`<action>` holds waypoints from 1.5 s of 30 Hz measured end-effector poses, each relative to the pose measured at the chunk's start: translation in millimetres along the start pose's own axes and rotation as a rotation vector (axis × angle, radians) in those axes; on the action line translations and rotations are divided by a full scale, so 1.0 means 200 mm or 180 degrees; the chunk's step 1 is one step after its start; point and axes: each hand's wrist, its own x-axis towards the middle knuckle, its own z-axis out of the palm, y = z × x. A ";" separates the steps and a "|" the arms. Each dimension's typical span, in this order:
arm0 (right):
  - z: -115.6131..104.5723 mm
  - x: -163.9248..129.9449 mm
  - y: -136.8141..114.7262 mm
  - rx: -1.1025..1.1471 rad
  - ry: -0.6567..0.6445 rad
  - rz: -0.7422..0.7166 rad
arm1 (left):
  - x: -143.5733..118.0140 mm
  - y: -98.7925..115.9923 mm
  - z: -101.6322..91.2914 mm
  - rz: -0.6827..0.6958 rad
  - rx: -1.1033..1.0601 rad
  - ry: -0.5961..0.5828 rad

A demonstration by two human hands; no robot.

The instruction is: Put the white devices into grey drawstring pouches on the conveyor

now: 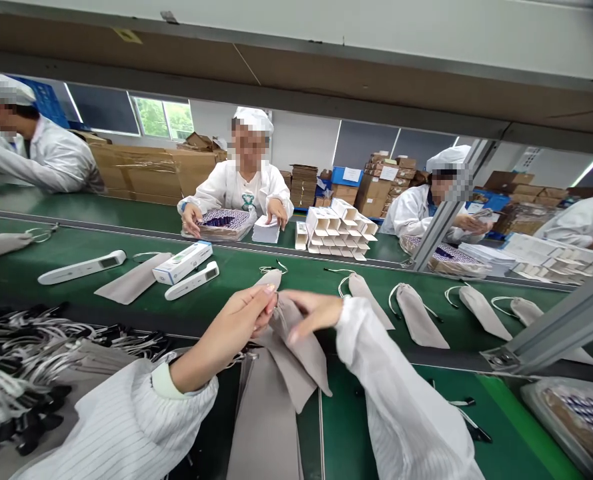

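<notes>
My left hand point(236, 323) pinches the top of a grey drawstring pouch point(296, 353) held up over the near edge of the green belt point(256, 267). My right hand point(313, 313) touches the same pouch from the right, fingers on its cloth. More grey pouches hang and lie stacked under my hands point(266, 427). On the belt beyond lie two white thermometers point(192, 281) point(82, 268), a white and blue box point(182, 263) and a flat pouch point(133, 279).
Several filled pouches point(419, 317) lie along the belt to the right. A heap of black and white cords point(21, 373) sits at my left. Three co-workers in white coats sit across the belt with box stacks point(339, 230). A metal frame strut point(556, 330) crosses at right.
</notes>
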 end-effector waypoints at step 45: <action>-0.37 -0.24 0.24 -0.2518 0.2624 0.2949 | 0.13 -0.38 -0.15 -0.0570 0.2755 -0.0616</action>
